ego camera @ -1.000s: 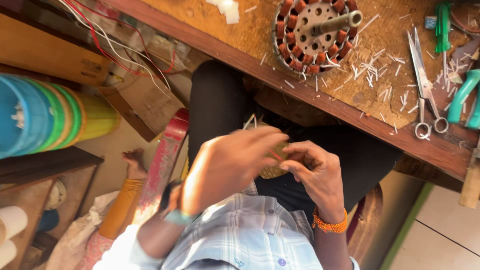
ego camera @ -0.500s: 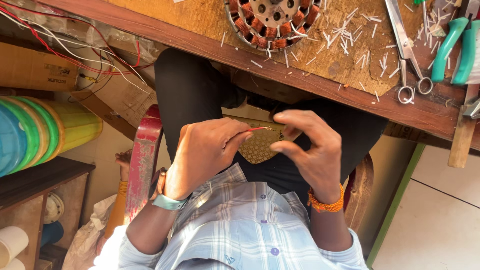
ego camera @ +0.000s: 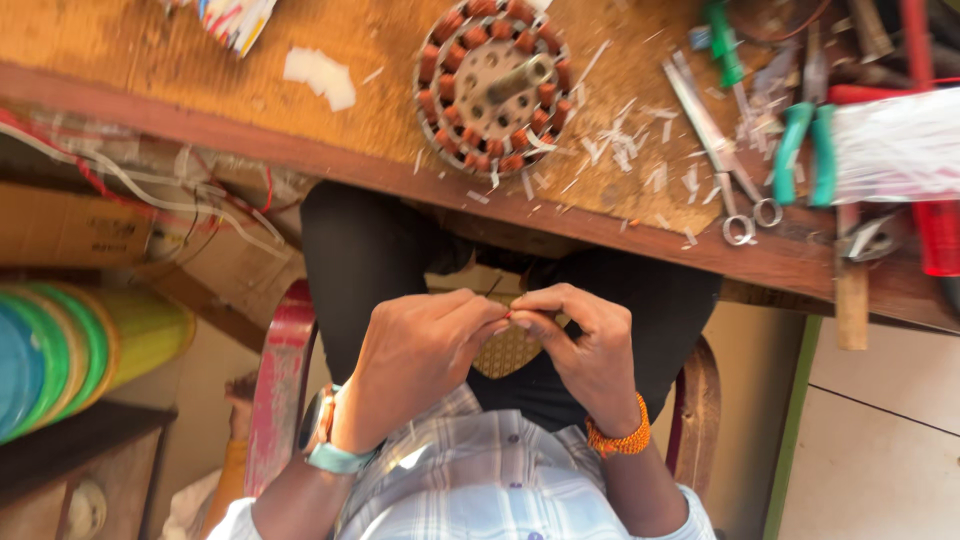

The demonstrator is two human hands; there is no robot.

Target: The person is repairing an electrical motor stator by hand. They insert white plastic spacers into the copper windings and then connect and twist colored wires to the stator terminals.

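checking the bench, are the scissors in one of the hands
No, the scissors lie on the wooden bench, away from both hands in the lap.

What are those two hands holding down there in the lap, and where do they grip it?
A thin red wire, pinched between the fingertips of the left hand and right hand.

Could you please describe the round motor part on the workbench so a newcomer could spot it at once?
On the wooden workbench, look near the front edge, left of the scissors. The stator is a flat metal disc ringed with copper-coloured coils, with a shaft at its centre.
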